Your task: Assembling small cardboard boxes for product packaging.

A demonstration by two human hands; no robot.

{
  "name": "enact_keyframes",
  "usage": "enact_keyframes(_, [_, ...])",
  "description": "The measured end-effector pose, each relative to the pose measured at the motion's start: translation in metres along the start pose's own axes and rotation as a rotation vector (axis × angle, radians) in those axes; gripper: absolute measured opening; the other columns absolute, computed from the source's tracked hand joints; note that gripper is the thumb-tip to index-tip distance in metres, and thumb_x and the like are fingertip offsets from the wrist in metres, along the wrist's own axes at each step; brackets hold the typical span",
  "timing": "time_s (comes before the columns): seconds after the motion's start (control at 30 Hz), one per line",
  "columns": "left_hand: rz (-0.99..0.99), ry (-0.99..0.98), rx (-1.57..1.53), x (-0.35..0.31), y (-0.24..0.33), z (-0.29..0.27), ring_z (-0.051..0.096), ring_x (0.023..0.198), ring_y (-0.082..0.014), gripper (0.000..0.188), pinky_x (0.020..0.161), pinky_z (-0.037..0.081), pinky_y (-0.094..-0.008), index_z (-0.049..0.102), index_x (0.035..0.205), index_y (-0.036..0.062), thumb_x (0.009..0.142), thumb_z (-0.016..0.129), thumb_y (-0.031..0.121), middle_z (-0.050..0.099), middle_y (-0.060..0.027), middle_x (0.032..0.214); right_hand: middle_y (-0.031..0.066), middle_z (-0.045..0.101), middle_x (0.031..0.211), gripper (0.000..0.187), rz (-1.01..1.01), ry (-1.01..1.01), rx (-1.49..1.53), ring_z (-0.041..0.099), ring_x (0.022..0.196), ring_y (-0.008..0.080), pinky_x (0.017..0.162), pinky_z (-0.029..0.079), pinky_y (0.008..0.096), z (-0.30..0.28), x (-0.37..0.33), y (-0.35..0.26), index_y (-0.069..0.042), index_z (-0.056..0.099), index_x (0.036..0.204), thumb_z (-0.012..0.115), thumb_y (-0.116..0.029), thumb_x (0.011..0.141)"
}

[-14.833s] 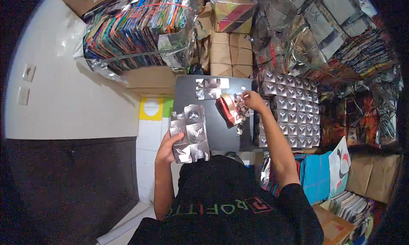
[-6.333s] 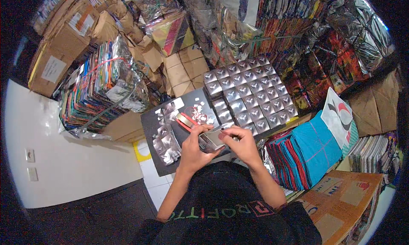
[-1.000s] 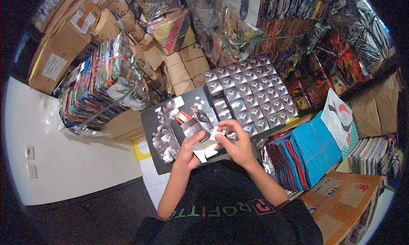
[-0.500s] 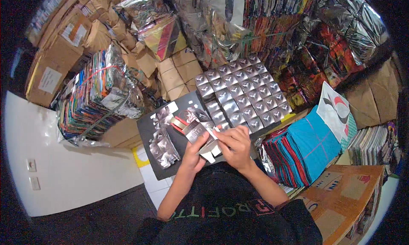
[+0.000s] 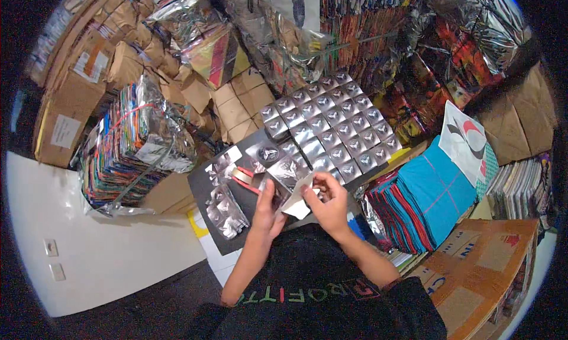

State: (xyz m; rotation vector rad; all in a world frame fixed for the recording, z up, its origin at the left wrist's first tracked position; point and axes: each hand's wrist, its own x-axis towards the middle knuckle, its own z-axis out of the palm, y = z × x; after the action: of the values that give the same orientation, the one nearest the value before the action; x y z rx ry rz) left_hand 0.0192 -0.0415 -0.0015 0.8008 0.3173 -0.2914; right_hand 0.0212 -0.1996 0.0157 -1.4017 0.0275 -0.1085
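Note:
A small dark-grey printed carton, its pale inner face [image 5: 299, 201] turned up, is held between my two hands at the near side of the black board [image 5: 204, 189]. My left hand [image 5: 267, 213] grips it from the left with the thumb up. My right hand [image 5: 330, 204] pinches the pale card at its right side, fingers curled and partly hidden. Just left of the carton lies a red tape dispenser [image 5: 241, 175] with a pale roll. Flat printed carton blanks [image 5: 226, 213] rest on the board's left part. Beyond my hands stand rows of silvery-grey small boxes [image 5: 338, 122].
To the right is a stack of blue, red and black folded cloth [image 5: 435, 183], with a cardboard box [image 5: 473, 269] nearer. Plastic-wrapped bundles [image 5: 127, 139] and brown paper parcels [image 5: 239, 103] crowd the left and back. A white panel [image 5: 106, 233] stands at the left.
The carton has turned in my hands, so its pale inside now shows where the printed side did. My right fingers have curled round its right edge. The view has shifted slightly.

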Motion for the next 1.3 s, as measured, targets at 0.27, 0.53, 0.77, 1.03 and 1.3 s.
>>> enact_keyframes(0.27, [-0.116, 0.177, -0.126, 0.004, 0.022, -0.004, 0.066, 0.105, -0.0207, 0.037, 0.093, 0.056, -0.0428, 0.052, 0.127, 0.0188, 0.097, 0.071, 0.028, 0.063, -0.0062, 0.119, 0.0109, 0.072, 0.093, 0.018, -0.211, -0.06, -0.365, 0.071, 0.082, 0.0214, 0.074, 0.056, 0.0324, -0.016, 0.017, -0.027, 0.0, 0.073, 0.103, 0.076, -0.005, 0.086])
enact_keyframes(0.53, [-0.14, 0.199, -0.132, 0.005, 0.028, -0.014, 0.07, 0.096, -0.0229, 0.046, 0.08, 0.062, -0.0377, 0.053, 0.13, 0.0084, 0.09, 0.073, 0.015, 0.067, -0.0091, 0.104, 0.0125, 0.073, 0.097, 0.018, -0.224, -0.346, -0.245, 0.07, 0.089, 0.0208, 0.082, 0.054, 0.0327, -0.033, 0.035, -0.035, 0.001, 0.074, 0.104, 0.074, -0.006, 0.087])
enact_keyframes(0.77, [-0.137, 0.249, -0.098, -0.003, 0.015, 0.015, 0.07, 0.101, -0.0237, 0.04, 0.083, 0.061, -0.0364, 0.058, 0.127, 0.0045, 0.091, 0.071, 0.017, 0.068, -0.0116, 0.115, 0.0025, 0.065, 0.096, 0.017, 0.102, -0.437, 0.013, 0.06, 0.09, 0.0109, 0.085, 0.047, 0.0258, -0.044, 0.045, -0.024, 0.0, 0.065, 0.106, 0.072, -0.008, 0.092])
enact_keyframes(1.03, [0.123, 0.297, -0.147, -0.005, -0.014, 0.064, 0.071, 0.097, -0.0213, 0.031, 0.076, 0.062, -0.0351, 0.062, 0.118, 0.0052, 0.094, 0.071, 0.022, 0.07, -0.0083, 0.108, 0.0129, 0.072, 0.101, 0.027, -0.227, -0.1, -0.34, 0.071, 0.09, 0.0215, 0.079, 0.054, 0.0319, -0.049, 0.043, -0.025, -0.001, 0.072, 0.107, 0.08, -0.006, 0.083])
enact_keyframes(1.3, [0.051, 0.241, -0.111, -0.006, -0.03, 0.079, 0.068, 0.107, -0.0234, 0.04, 0.086, 0.06, -0.0407, 0.055, 0.13, 0.0086, 0.094, 0.07, 0.018, 0.067, -0.0084, 0.119, 0.0115, 0.074, 0.095, 0.02, -0.31, -0.047, -0.394, 0.072, 0.087, 0.0244, 0.081, 0.055, 0.034, -0.07, 0.045, -0.036, -0.002, 0.073, 0.1, 0.077, 0.0, 0.081])
